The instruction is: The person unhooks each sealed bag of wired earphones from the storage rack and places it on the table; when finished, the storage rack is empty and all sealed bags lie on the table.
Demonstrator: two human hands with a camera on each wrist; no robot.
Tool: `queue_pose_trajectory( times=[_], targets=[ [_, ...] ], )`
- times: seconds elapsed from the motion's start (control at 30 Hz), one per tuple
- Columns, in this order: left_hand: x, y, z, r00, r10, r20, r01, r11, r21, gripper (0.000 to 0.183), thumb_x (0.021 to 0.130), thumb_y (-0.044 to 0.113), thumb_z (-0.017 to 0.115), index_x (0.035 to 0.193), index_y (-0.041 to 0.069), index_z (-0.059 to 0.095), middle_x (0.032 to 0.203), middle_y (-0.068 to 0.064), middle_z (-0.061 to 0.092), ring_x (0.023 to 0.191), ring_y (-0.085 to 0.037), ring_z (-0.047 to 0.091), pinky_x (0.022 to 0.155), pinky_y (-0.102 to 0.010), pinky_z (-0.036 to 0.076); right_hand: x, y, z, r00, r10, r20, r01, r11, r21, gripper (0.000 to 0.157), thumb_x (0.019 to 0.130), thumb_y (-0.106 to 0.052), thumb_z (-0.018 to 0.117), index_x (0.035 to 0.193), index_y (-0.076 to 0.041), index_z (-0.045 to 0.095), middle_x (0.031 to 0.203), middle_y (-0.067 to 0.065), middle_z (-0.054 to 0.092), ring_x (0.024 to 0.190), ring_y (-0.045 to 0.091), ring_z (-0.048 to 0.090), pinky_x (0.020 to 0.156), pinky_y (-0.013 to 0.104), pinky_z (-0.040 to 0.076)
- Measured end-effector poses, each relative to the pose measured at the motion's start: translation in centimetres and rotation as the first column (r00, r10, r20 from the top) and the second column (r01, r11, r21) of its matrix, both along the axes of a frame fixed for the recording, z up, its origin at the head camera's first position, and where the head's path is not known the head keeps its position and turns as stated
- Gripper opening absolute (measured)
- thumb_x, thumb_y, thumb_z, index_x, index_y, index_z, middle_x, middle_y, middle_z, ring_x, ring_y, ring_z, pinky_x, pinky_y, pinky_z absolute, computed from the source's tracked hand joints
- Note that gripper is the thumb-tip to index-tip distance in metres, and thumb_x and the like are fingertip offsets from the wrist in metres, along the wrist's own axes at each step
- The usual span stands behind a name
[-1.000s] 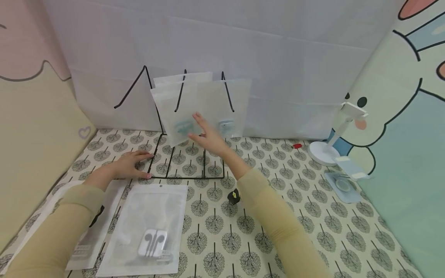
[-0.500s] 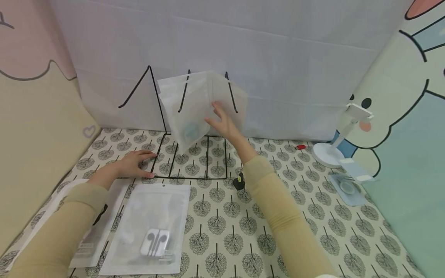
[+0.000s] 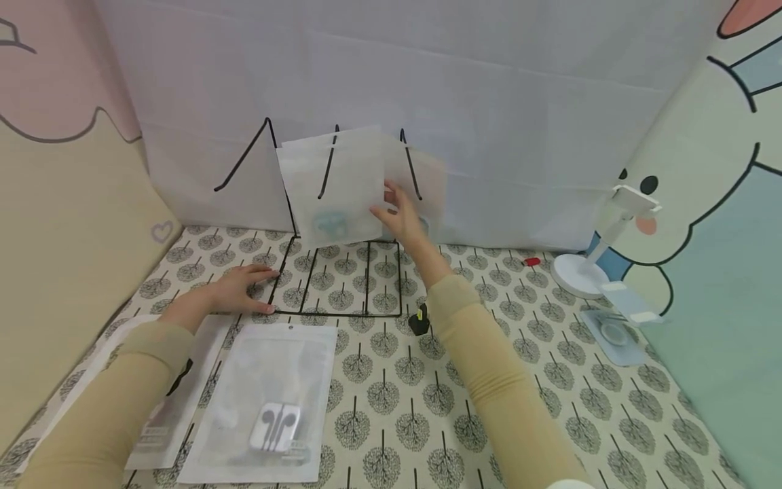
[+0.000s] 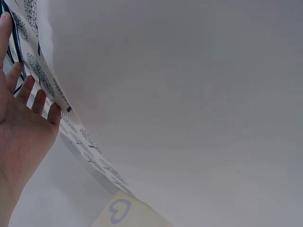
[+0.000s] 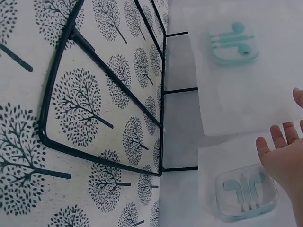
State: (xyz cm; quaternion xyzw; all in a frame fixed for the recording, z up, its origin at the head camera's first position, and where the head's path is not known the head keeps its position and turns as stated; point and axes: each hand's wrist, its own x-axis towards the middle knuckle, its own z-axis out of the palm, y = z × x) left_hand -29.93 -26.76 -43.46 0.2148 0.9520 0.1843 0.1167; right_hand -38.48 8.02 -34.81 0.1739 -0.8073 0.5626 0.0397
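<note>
My right hand (image 3: 400, 216) is at the right edge of a frosted zip bag (image 3: 360, 180) hanging on a black wire hook, thumb in front and fingers behind. An earphone case (image 5: 233, 42) shows through this bag in the right wrist view. A second frosted bag (image 3: 432, 173) hangs just to the right, with another earphone case (image 5: 246, 191) inside. My left hand (image 3: 235, 288) rests its spread fingers against the left side of the black wire display rack (image 3: 336, 314). In the left wrist view those fingers are nearly straight beside the dark wire.
A frosted bag (image 3: 287, 367) holding earphones lies flat at front left. Another bag (image 3: 160, 438) lies partly under the left forearm. A small black object (image 3: 419, 322) sits near the right forearm. At right are a red item (image 3: 532, 261), a white phone stand (image 3: 579, 276) and a pale pack (image 3: 613, 337).
My right hand has moved right and reached the front hanging bag's edge. That bag has swung from tilted and overlapping to hanging flatter. The left hand stays at the rack.
</note>
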Motion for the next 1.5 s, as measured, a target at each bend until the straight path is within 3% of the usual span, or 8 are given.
queue_pose_trajectory(
  times=[0.2,0.3,0.43,0.63,0.8,1.03,1.3,1.5],
  targets=[
    [0.0,0.0,0.2,1.0,-0.009,-0.002,0.008,1.0,-0.003,0.091,0.079,0.056,0.067,0.146,0.006,0.033,0.151,-0.024,0.022,0.133,-0.057,0.015,0.101,-0.075,0.015,0.4,0.0,-0.7,1.0,-0.023,-0.001,0.023,0.999,0.027,0.051,0.087,-0.023,0.069,0.13,-0.004,0.048,0.123,0.015,0.058,0.114,0.027,0.057,0.096,0.032,0.049],
    [0.1,0.0,0.4,1.0,-0.009,-0.003,0.009,1.0,-0.002,0.09,0.079,0.055,0.068,0.146,0.006,0.033,0.151,-0.024,0.022,0.133,-0.057,0.015,0.101,-0.075,0.014,1.1,0.0,-1.1,0.998,-0.063,0.031,0.059,0.991,0.117,0.046,0.085,-0.033,0.07,0.121,-0.007,0.057,0.122,0.011,0.061,0.109,0.024,0.061,0.088,0.032,0.053],
    [0.3,0.0,0.5,1.0,-0.007,-0.001,0.007,1.0,0.0,0.09,0.079,0.054,0.068,0.146,0.006,0.033,0.151,-0.024,0.022,0.133,-0.057,0.015,0.101,-0.075,0.014,1.9,-0.2,-1.6,0.993,-0.091,0.072,0.078,0.984,0.157,0.044,0.082,-0.04,0.072,0.114,-0.011,0.064,0.122,0.006,0.063,0.106,0.021,0.063,0.084,0.031,0.055],
    [0.3,-0.1,0.5,1.0,0.001,-0.002,-0.001,1.0,-0.005,0.09,0.079,0.055,0.068,0.146,0.005,0.033,0.151,-0.024,0.023,0.133,-0.057,0.016,0.101,-0.075,0.015,2.5,-0.1,-2.0,0.997,-0.058,0.041,0.054,0.994,0.098,0.039,0.085,-0.033,0.07,0.114,-0.007,0.064,0.122,0.01,0.061,0.106,0.024,0.063,0.086,0.031,0.054],
    [0.1,0.0,0.5,1.0,-0.009,-0.013,0.009,1.0,-0.005,0.09,0.079,0.055,0.068,0.146,0.005,0.034,0.15,-0.024,0.024,0.132,-0.057,0.018,0.101,-0.075,0.017,3.1,0.8,-2.0,0.999,-0.046,-0.009,0.046,0.998,0.036,0.034,0.087,-0.026,0.068,0.111,-0.003,0.061,0.113,0.014,0.062,0.099,0.028,0.065,0.083,0.034,0.055],
    [0.1,0.0,0.6,1.0,-0.015,-0.003,0.015,1.0,0.004,0.09,0.079,0.055,0.068,0.146,0.005,0.034,0.15,-0.024,0.023,0.132,-0.057,0.017,0.101,-0.075,0.015,4.0,2.0,-2.0,0.999,-0.033,-0.039,0.031,0.998,-0.05,0.027,0.087,-0.018,0.069,0.107,-0.001,0.061,0.103,0.014,0.065,0.089,0.022,0.063,0.077,0.028,0.053],
    [0.2,-0.5,0.3,1.0,-0.012,-0.019,0.012,1.0,-0.012,0.09,0.079,0.056,0.067,0.146,0.005,0.033,0.15,-0.024,0.024,0.131,-0.057,0.018,0.101,-0.075,0.017,6.6,2.1,0.9,0.996,-0.047,-0.079,0.037,0.991,-0.128,0.034,0.086,-0.001,0.066,0.114,0.009,0.05,0.109,0.026,0.062,0.095,0.026,0.06,0.081,0.027,0.053],
    [0.4,-0.5,0.6,1.0,-0.012,-0.022,0.011,1.0,-0.015,0.09,0.079,0.056,0.067,0.145,0.004,0.034,0.15,-0.024,0.024,0.131,-0.057,0.019,0.1,-0.075,0.018,6.5,2.5,0.7,0.993,-0.038,-0.115,0.006,0.963,-0.271,0.036,0.085,0.004,0.065,0.114,0.0,0.043,0.104,0.018,0.061,0.087,0.018,0.063,0.085,0.029,0.054]
  ],
)
